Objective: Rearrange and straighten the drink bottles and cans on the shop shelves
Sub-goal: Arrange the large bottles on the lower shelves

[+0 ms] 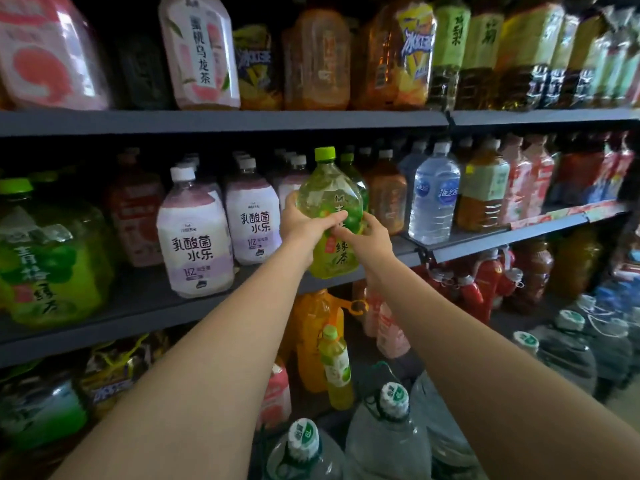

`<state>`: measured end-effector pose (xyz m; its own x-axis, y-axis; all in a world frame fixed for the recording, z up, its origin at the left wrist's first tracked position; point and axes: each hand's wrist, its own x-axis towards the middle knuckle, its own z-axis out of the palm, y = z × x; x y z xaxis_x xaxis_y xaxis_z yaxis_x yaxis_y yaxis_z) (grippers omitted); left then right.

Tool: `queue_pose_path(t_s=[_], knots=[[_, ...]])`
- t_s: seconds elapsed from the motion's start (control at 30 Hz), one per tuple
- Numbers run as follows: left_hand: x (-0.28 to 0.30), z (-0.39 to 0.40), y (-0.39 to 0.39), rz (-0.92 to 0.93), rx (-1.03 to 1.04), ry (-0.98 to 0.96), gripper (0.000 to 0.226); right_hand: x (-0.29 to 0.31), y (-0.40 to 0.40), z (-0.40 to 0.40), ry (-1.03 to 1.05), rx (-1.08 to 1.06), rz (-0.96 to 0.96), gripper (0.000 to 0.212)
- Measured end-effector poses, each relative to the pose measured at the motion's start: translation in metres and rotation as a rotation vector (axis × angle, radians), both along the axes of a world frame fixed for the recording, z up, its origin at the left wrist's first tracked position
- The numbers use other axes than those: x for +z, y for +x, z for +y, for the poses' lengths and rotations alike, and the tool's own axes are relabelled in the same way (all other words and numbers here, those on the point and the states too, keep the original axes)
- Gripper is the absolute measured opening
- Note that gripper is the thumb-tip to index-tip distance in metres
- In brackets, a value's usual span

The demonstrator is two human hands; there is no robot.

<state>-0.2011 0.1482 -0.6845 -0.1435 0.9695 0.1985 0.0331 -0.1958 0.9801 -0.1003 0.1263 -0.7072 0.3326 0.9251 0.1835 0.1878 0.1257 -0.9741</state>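
Both hands are gripping a green tea bottle (330, 216) at the front edge of the middle shelf (207, 306): the left hand (306, 226) is wrapping its fingers round the bottle's left side, the right hand (369, 237) is curling round its right side. White-and-purple yogurt drink bottles (195, 237) are standing just to its left, a clear water bottle (434, 199) to its right, amber tea bottles (386, 195) behind

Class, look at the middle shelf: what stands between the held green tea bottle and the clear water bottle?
In the head view, an amber tea bottle stands between the green tea bottle and the water bottle.
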Motion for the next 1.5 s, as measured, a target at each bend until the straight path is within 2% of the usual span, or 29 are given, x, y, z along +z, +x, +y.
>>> queue_pose_path(t_s=[0.27,0.4,0.53,0.7,0.8,0.87,0.93,1.0,1.07,1.17,1.37,1.5], knots=[[-0.02,0.056,0.036,0.152,-0.034,-0.005,0.086,-0.032,0.026,0.051,0.025,-0.09,0.147,0.053],[-0.016,0.076,0.045,0.253,-0.078,-0.025,0.08,-0.035,0.03,0.067,0.012,-0.193,0.249,0.059],[-0.022,0.07,0.064,0.484,0.063,0.081,0.067,-0.046,0.022,0.073,0.073,-0.377,0.216,0.053],[-0.029,0.069,0.068,0.484,0.091,0.113,0.049,-0.047,0.023,0.075,0.034,-0.384,0.137,0.056],[-0.028,0.068,0.066,0.466,0.043,0.069,0.058,-0.039,0.028,0.071,-0.05,-0.338,0.075,0.056],[-0.035,0.056,0.064,0.49,0.041,0.077,0.058,-0.038,0.024,0.061,-0.077,-0.389,-0.002,0.048],[-0.049,0.04,0.055,0.511,0.087,0.129,0.048,-0.044,0.013,0.046,-0.058,-0.449,-0.05,0.031],[-0.066,0.022,0.035,0.533,0.08,0.178,0.035,-0.056,-0.002,0.028,-0.038,-0.381,-0.096,0.018],[-0.085,0.007,0.007,0.651,-0.025,0.216,0.024,-0.069,-0.014,0.01,-0.031,-0.272,-0.162,0.016],[-0.115,-0.023,-0.048,0.846,-0.141,0.12,0.016,-0.086,-0.028,-0.011,-0.047,-0.172,-0.249,0.018],[-0.157,-0.057,-0.132,0.962,-0.059,-0.142,0.012,-0.136,-0.074,-0.03,-0.143,0.091,-0.366,0.015],[-0.176,-0.048,-0.155,0.97,0.017,-0.203,0.014,-0.17,-0.102,-0.021,-0.206,0.247,-0.561,0.018]])
